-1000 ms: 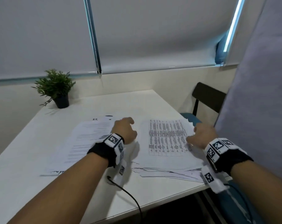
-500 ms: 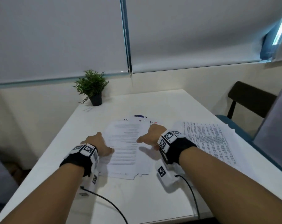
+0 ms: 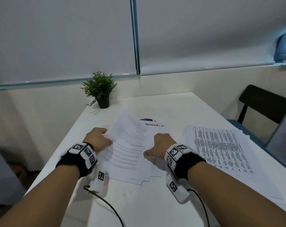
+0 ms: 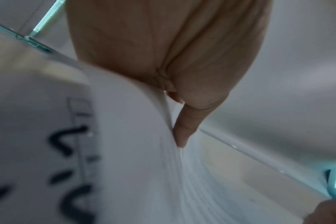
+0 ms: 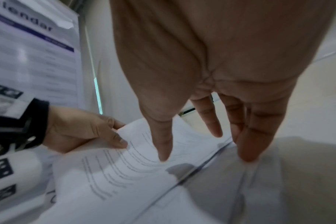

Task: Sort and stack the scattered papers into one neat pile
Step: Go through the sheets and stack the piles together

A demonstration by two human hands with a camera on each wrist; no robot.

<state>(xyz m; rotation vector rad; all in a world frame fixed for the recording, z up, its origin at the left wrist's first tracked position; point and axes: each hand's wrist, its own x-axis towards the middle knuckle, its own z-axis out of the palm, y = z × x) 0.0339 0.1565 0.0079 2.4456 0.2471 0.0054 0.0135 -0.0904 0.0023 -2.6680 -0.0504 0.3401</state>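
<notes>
A loose batch of printed sheets [image 3: 130, 145] lies fanned in the middle of the white table [image 3: 180, 108]. My left hand [image 3: 98, 139] pinches its left edge, thumb on top, and that edge is curled up off the table. The pinch also shows in the left wrist view [image 4: 179, 130] and the right wrist view [image 5: 77, 128]. My right hand [image 3: 162, 143] rests on the batch's right side with straight fingers [image 5: 209, 124] on the sheets [image 5: 125, 174]. A sheet with a red heading [image 3: 153, 125] peeks out beneath. A second pile of tabular pages [image 3: 220, 149] lies to the right.
A small potted plant [image 3: 99, 90] stands at the table's far left corner. A dark chair [image 3: 261, 102] with a blue seat stands beyond the right edge. Cables [image 3: 106, 203] trail from both wrist units over the near table. Roller blinds cover the window behind.
Both hands have shifted from the right pile to the middle batch. The left hand has taken its left edge and raised it; the right hand now rests on its right side.
</notes>
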